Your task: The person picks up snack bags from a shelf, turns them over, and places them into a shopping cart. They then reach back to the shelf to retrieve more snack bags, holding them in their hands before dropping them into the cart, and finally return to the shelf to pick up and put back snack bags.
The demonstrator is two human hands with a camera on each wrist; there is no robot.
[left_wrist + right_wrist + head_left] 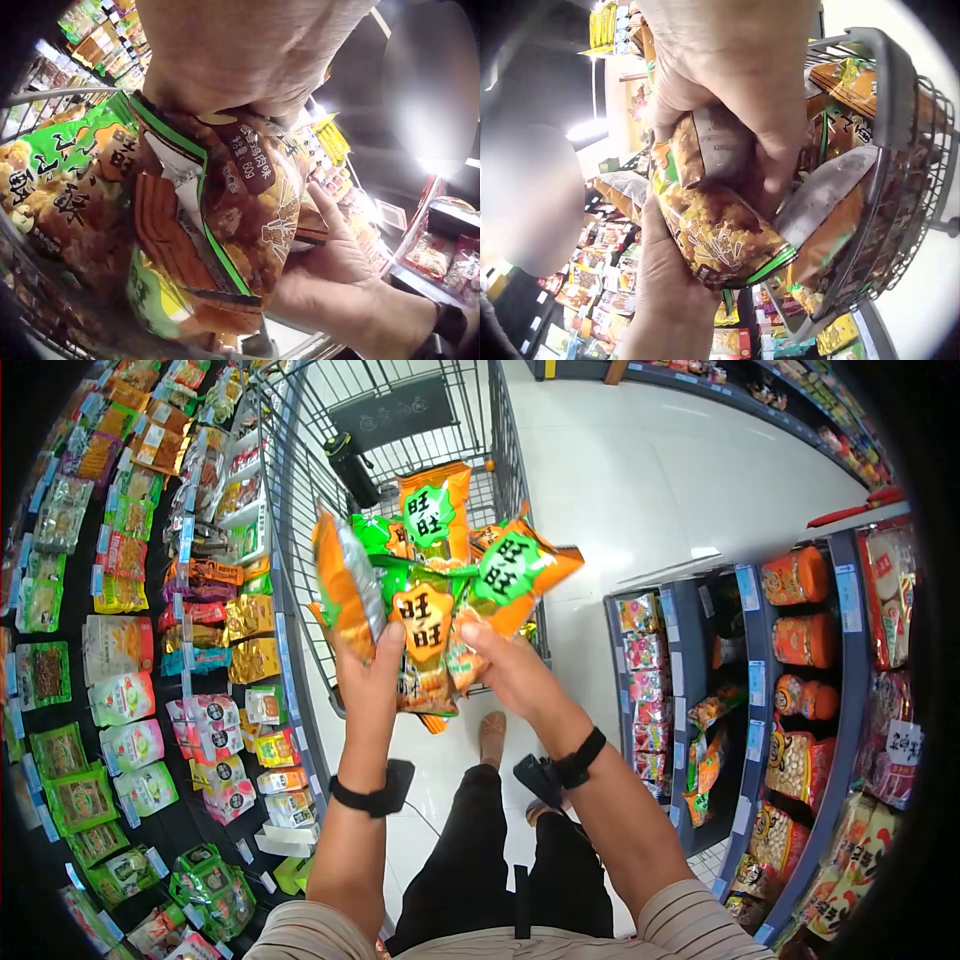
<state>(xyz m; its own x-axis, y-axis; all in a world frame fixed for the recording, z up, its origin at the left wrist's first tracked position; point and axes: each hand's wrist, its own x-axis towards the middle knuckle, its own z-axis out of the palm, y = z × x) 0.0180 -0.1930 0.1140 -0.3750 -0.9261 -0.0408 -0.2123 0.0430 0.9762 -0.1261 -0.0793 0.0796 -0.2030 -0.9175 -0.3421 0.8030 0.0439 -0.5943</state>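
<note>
The left hand (368, 672) and right hand (515, 675) were both full, gripping a bunch of orange-and-green snack bags (510, 565). The middle bag (423, 622) lay directly between the 2 — neither clearly nearer — with its long axis running roughly forward, toward the wire shopping cart (395, 410), whose near end sat below the bunch. A silver-backed bag (350, 580) stood tilted just beyond the left hand

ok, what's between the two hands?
At least one orange-labelled snack bag, between left hand and right hand; the head view shows it.
</note>
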